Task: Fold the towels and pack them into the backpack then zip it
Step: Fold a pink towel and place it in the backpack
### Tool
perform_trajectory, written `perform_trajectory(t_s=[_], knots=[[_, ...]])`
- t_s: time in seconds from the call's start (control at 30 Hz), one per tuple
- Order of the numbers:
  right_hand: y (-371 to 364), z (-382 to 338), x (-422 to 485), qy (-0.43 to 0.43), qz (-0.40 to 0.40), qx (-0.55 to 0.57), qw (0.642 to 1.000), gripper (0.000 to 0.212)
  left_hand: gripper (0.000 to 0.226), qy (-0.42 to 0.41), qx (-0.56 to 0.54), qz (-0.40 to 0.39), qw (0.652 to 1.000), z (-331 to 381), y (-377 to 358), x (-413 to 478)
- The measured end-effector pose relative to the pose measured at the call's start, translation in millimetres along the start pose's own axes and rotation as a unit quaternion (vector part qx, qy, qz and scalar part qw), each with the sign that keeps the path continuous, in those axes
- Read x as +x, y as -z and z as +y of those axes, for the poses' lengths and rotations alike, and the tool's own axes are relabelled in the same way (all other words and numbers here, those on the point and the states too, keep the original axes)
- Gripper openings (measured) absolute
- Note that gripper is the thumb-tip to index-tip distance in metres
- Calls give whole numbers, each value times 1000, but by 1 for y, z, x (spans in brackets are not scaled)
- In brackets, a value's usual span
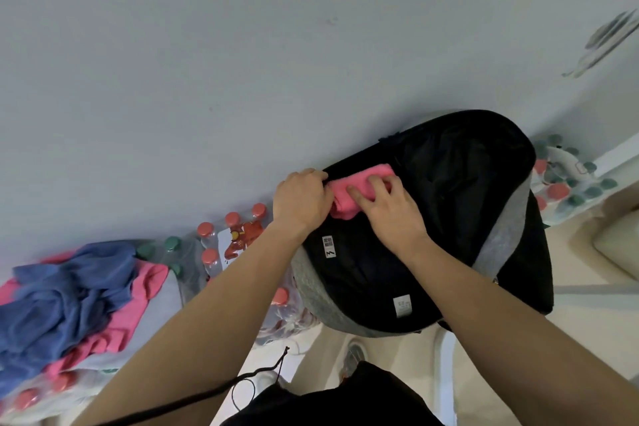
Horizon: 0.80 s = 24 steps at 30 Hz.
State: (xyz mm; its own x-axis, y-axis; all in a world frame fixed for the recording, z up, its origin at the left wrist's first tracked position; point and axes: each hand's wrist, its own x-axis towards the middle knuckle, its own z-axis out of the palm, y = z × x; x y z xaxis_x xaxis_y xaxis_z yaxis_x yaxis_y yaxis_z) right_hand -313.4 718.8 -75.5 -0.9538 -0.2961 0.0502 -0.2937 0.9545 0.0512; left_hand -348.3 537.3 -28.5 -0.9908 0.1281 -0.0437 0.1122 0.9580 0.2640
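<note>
Both hands, left (301, 199) and right (387, 202), grasp a folded pink towel (359, 183) at the open black backpack (449, 211), its white labels (328, 246) unreadable; blue and pink towels (69, 290) heaped over bottled-water packs (221, 249)

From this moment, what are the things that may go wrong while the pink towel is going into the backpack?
1. Both the left hand and the right hand press the folded pink towel into the black backpack; pushing hard may undo the fold.
2. The towel sits near the opening's edge, so it might catch the zipper later.
3. The loose blue and pink towels lie on bottle packs and could slide off.
</note>
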Motion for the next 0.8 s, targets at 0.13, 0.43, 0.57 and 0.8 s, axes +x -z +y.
perform_trajectory(t_s=[0.13, 0.43, 0.57, 0.8], knots=[[6, 5, 28, -47, -64, 41, 996, 61, 32, -1, 20, -15, 1000, 1, 1, -2], [-7, -2, 2, -31, -36, 64, 997, 74, 40, -39, -8, -12, 999, 3, -15, 1], [-23, -2, 1, -12, -124, 115, 986, 81, 37, -54, 17, -14, 998, 4, -22, 5], [-23, 17, 17, 63, -175, 113, 976, 84, 32, -65, 36, -6, 997, 2, -27, -4]])
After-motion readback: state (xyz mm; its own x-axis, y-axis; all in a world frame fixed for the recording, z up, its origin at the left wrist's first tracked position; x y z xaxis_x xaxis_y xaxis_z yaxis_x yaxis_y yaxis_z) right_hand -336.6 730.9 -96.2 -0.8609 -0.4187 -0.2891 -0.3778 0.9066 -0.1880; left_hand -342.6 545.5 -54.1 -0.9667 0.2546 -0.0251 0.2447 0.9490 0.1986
